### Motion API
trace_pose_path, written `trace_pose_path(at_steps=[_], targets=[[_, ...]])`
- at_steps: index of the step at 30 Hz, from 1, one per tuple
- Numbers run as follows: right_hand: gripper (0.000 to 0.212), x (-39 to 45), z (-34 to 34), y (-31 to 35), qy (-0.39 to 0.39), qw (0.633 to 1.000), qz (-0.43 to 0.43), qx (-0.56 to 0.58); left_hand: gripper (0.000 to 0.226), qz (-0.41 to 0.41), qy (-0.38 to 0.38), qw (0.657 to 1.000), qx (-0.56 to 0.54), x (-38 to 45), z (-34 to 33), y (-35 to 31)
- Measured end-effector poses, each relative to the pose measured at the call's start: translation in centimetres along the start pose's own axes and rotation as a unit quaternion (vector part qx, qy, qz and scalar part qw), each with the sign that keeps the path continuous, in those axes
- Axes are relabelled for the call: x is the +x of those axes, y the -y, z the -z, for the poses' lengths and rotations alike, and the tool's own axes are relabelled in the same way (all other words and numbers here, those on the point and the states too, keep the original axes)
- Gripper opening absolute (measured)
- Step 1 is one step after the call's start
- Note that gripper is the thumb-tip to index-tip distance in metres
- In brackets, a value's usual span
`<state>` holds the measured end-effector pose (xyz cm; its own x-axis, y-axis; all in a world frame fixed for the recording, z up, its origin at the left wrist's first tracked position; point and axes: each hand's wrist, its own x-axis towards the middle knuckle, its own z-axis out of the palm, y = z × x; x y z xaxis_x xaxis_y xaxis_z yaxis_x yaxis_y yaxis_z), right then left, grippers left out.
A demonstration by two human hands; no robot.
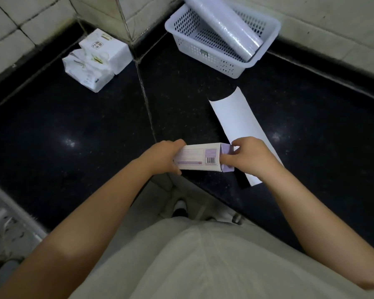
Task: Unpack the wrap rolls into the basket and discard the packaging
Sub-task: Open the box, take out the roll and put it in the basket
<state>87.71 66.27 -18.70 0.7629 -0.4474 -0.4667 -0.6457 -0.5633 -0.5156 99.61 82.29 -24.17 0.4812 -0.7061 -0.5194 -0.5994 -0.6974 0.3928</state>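
I hold a long white and purple wrap box (200,157) crosswise over the front edge of the black counter (84,126). My left hand (162,157) grips its left end. My right hand (249,157) pinches the purple flap at its right end. A white perforated basket (216,55) stands at the back right. One clear wrap roll (222,24) leans in it, its upper end sticking out over the back rim. A flattened white packaging sheet (238,124) lies on the counter beyond my right hand.
Two white tissue packs (95,59) sit at the back left against the tiled wall (13,24). A tiled pillar corner (125,20) juts out between them and the basket. A steel sink (2,229) is at the lower left.
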Motion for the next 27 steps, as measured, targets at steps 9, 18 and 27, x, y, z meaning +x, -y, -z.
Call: trace_pose_path(at_steps=[9, 18, 27], targets=[[0.035, -0.3, 0.3, -3.2, -0.004, 0.955, -0.044, 0.293, 0.061, 0.013, -0.024, 0.997, -0.075, -1.6, -0.4, 2.3], [0.038, -1.8, -1.9, -1.1, -0.149, 0.892, 0.416, -0.094, 0.06, 0.036, -0.065, 0.997, -0.037, -1.9, -1.7, 2.2], [0.015, -1.9, -2.1, -1.1, -0.142, 0.892, 0.426, -0.049, 0.059, 0.066, -0.063, 0.996, -0.02, -1.7, -1.6, 1.8]])
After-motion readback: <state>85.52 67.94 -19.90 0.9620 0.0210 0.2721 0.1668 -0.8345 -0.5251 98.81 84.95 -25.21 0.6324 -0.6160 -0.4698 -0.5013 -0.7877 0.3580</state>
